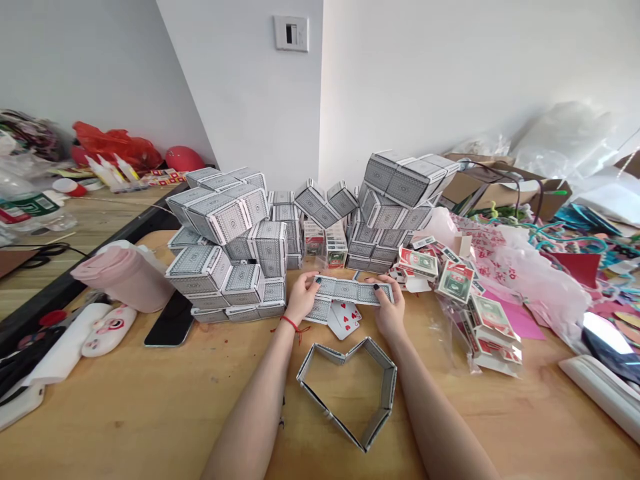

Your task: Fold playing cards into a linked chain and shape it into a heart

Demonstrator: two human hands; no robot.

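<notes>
A strip of playing cards (346, 289), backs showing, is stretched between my two hands. My left hand (301, 297) pinches its left end, and a red cord circles that wrist. At the right end, my right hand (390, 305) grips the strip between thumb and fingers. Loose playing cards (344, 321), some with red hearts face up, lie on the table just below the strip. Closer to me, between my forearms, stands a heart-shaped frame (389, 387) made of joined cards.
Stacked card-covered blocks (245, 283) rise at left, with another stack (385, 220) at right. Card boxes (456, 280) and a plastic bag (505, 267) lie to the right. Left are a phone (169, 325), a pink cylindrical item (120, 277) and a white mouse-shaped object (109, 331).
</notes>
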